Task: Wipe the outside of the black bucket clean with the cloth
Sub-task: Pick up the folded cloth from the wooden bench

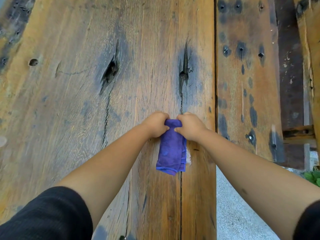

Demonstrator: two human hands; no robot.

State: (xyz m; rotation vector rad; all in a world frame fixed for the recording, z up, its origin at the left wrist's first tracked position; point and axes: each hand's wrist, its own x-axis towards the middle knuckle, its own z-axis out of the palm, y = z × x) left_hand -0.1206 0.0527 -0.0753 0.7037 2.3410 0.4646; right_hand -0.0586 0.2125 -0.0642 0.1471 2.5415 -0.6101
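A folded purple-blue cloth [171, 151] hangs down over the wooden table [86, 84], held up by its top edge. My left hand [156, 124] grips the top left of the cloth with curled fingers. My right hand [189, 126] grips the top right, close beside the left hand. The cloth's lower end dangles free, with a small pale patch showing at its right edge. The black bucket is not in view.
Rough wide planks with dark cracks and knots make up the table. A narrower plank [245, 75] with dark nail holes lies to the right across a gap. Grey ground [233, 205] shows at lower right, with green leaves [313, 177] at the right edge.
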